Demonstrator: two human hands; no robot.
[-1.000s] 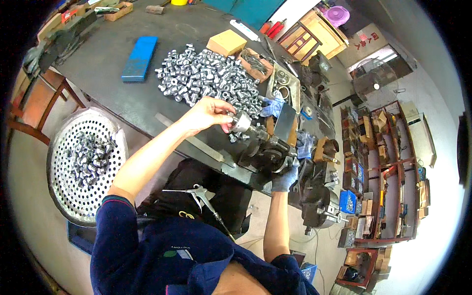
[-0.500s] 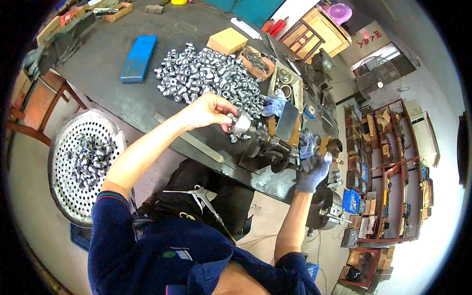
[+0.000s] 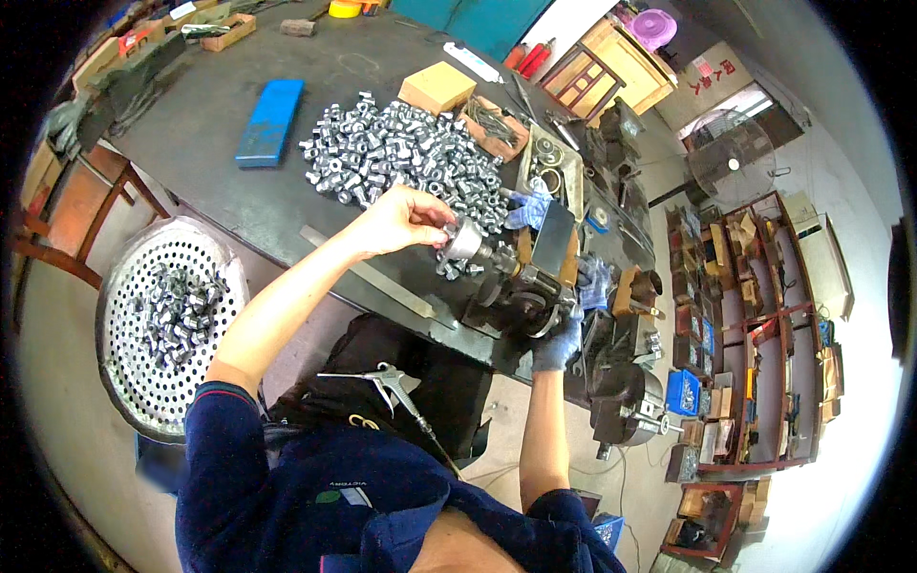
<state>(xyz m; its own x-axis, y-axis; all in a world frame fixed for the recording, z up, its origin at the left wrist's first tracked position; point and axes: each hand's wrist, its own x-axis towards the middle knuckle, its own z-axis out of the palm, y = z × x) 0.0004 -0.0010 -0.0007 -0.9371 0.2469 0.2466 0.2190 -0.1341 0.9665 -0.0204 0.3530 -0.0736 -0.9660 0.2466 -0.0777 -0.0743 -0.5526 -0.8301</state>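
Note:
My bare left hand (image 3: 409, 222) pinches at the open end of a silver round chuck (image 3: 465, 241) on a small dark bench machine (image 3: 521, 291). What lies between its fingertips is mostly hidden. My right hand (image 3: 560, 344), in a grey-blue glove, is closed at the rim of the machine's handwheel (image 3: 537, 320), on the side away from the chuck. Behind my left hand spreads a large heap of silver threaded metal fittings (image 3: 401, 153). A few loose fittings (image 3: 457, 265) lie under the chuck.
A perforated round metal tray (image 3: 119, 325) with more fittings stands at left. On the table are a blue box (image 3: 270, 122), a yellow block (image 3: 437, 88) and a dark flat panel (image 3: 554, 239) by the machine. An air gun (image 3: 390, 384) hangs over my lap.
My right hand has swung left and slightly down, from the machine's right end in against the handwheel. My left hand keeps its place at the chuck.

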